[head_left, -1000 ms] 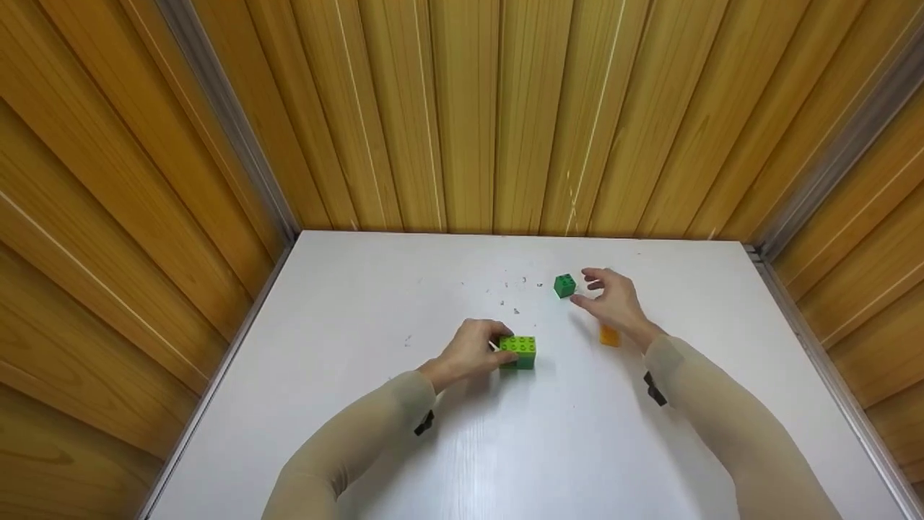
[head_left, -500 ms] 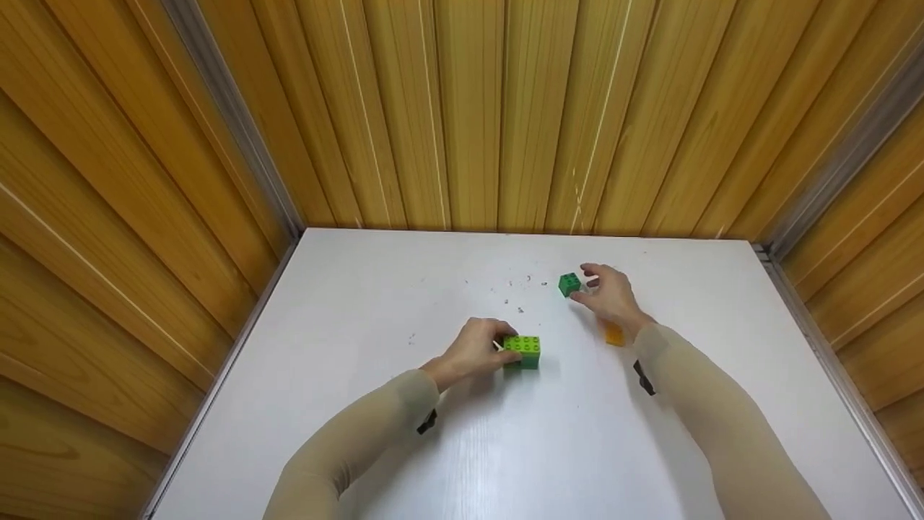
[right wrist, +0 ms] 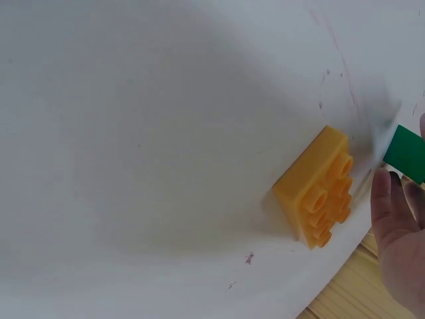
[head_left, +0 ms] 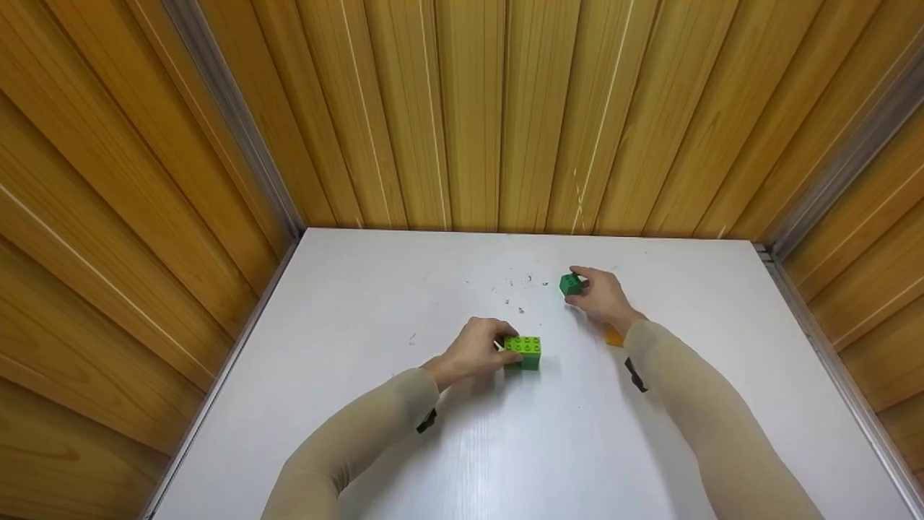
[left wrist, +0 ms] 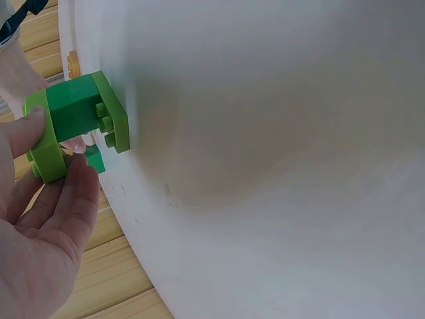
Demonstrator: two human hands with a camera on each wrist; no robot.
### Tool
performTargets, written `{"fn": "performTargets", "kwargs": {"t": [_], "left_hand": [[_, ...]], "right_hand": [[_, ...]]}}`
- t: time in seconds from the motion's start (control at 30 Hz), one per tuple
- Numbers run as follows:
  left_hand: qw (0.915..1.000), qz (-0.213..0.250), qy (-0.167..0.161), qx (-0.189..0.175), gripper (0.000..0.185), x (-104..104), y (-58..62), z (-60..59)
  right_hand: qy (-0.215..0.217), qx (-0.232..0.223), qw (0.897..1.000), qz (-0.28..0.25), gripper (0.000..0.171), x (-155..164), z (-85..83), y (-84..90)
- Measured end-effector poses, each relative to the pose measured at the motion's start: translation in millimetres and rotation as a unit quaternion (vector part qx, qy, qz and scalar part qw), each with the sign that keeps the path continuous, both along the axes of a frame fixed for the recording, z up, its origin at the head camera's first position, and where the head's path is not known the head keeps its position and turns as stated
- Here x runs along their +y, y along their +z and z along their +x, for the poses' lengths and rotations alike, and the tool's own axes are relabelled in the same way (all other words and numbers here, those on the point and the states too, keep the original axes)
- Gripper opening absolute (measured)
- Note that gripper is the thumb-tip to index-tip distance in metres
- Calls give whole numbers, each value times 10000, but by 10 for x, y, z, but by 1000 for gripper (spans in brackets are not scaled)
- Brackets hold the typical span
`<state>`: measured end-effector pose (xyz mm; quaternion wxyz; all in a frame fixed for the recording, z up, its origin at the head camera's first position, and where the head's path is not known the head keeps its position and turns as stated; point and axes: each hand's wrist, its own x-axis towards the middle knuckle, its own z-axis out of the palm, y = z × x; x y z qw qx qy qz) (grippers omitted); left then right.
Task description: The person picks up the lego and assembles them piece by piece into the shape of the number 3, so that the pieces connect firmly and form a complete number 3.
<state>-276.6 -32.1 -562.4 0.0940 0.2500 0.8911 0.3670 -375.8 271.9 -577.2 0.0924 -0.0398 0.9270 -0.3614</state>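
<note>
Near the middle of the white counter (head_left: 375,303), the left hand (head_left: 473,352) has its grip closed on a stack of green toy bricks (head_left: 522,352): thumb and fingers (left wrist: 73,193) pinch the left end of the stack, which rests on the counter with its studs up, a lighter green brick above a darker one. Farther back and to the right, the right hand (head_left: 600,296) has its grip closed round a small dark green brick (head_left: 570,283), fingers curled over its top and thumb at its near side; whether this brick is lifted or touching the counter cannot be told. The right wrist view shows only an edge of that brick (right wrist: 405,154) beside the fingertips (right wrist: 384,193). Just under the right wrist lies an orange brick (head_left: 613,336), flat on the counter, studs up, free of both hands; the wrist view shows it (right wrist: 319,188) plainly. Both arms wear beige sleeves (head_left: 361,433). Small dark specks (head_left: 516,289) are scattered on the counter between the two hands, toward the back. Wooden panelling (head_left: 469,108) encloses the counter on three sides.
</note>
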Motion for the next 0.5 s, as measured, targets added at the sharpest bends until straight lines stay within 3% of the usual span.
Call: {"fn": "performTargets", "kwargs": {"t": [0.3, 0.5], "left_hand": [[10000, 1, 6, -39, 32, -3, -8, -4], [9999, -53, 56, -67, 31, 7, -8, 1]], "right_hand": [[-46, 305, 9993, 196, 66, -16, 13, 27], [-287, 207, 9993, 107, 56, -56, 31, 29]]}}
